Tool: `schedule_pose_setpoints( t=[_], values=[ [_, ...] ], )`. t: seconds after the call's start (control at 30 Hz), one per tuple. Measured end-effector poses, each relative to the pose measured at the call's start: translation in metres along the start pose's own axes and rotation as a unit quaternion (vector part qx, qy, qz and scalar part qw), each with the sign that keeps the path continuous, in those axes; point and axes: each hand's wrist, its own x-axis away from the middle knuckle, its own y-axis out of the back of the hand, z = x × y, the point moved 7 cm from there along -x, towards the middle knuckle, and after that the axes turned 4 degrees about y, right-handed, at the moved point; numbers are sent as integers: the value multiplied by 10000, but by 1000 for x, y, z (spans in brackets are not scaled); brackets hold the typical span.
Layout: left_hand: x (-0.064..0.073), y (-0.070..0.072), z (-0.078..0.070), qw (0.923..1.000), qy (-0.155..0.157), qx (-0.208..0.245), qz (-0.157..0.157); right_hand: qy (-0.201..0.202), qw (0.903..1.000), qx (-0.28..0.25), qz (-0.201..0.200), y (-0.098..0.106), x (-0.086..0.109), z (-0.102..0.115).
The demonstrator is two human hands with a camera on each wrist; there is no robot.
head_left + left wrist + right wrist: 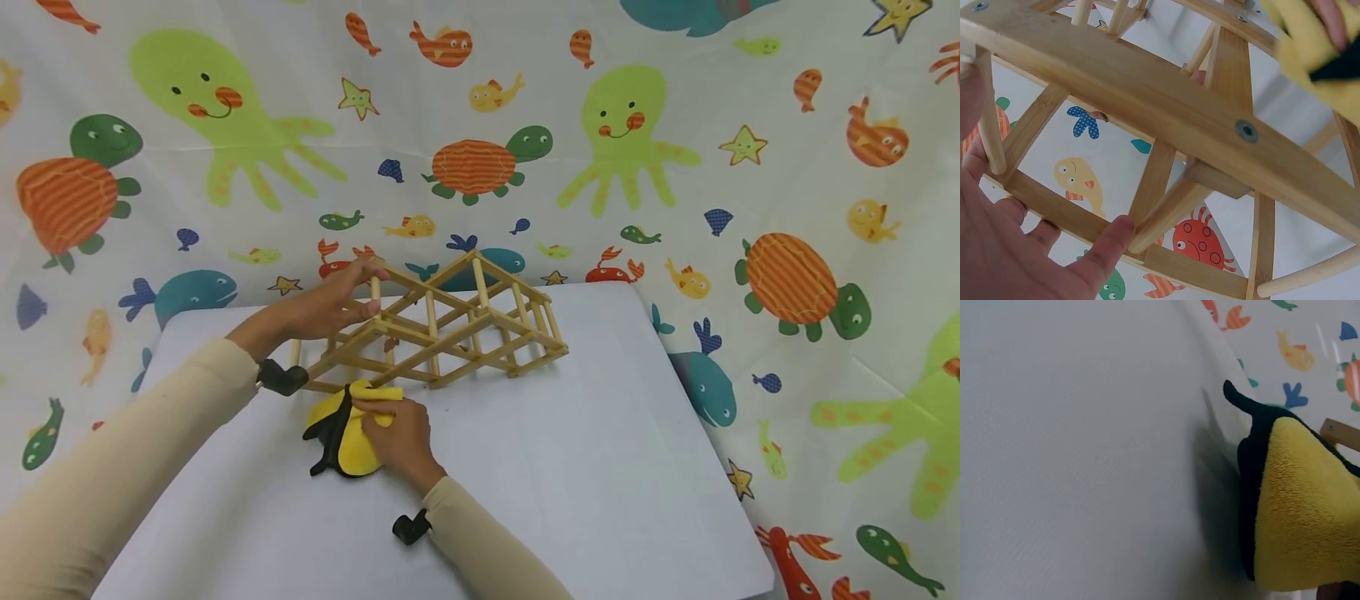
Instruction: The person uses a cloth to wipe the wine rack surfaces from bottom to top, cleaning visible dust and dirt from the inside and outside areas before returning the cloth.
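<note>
Reaching forward: left hand point(324, 308) gripping wooden rack point(459, 334), right hand point(405, 440), lower, pinching yellow cloth point(357, 446).

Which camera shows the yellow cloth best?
The head view: nearly the whole cloth appears, in the right hand. The left wrist view has just a blurred part; the right wrist view, a close-up cropped at the edge.

Yellow cloth point(1304, 519): is filling the lower right, its black edging point(1250, 487) facing left
Wooden bar point(1342, 434): is poking out behind it
White tabletop point(1085, 456): is spanning the left
Sea-creature sheet point(1319, 328): is showing upper right
</note>
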Motion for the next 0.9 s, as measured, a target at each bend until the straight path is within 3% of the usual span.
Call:
schedule_pose_setpoints(
  t=[0.07, 0.2, 0.37, 0.53, 0.73, 0.83, 0.9],
  values=[
    [-1, 1, 0, 10000, -45, -23, -28, 454, 9976, -455, -255, 12, 4, 9],
    [-3, 2, -1, 10000, -40, -80, -37, 1156, 9834, -1130, -829, 43, 8, 32],
    [-2, 0, 4, 9998, 145, -138, -10, 1898, 9660, -1228, -1255, 81, 2, 72],
    [-1, 0, 5, 9998, 122, -141, -33, 2160, 9613, -1192, -1227, 101, -13, 104],
    [-2, -1, 5, 9999, 38, -101, -58, 2540, 9555, -783, -1277, 117, -31, 129],
    [-2, 0, 6, 9999, 41, -59, -96, 2444, 9628, -87, -1148, 122, -45, 134],
    [-3, 0, 6, 9999, 46, -36, -117, 2105, 9711, 651, -916, 123, -52, 132]
  ],
)
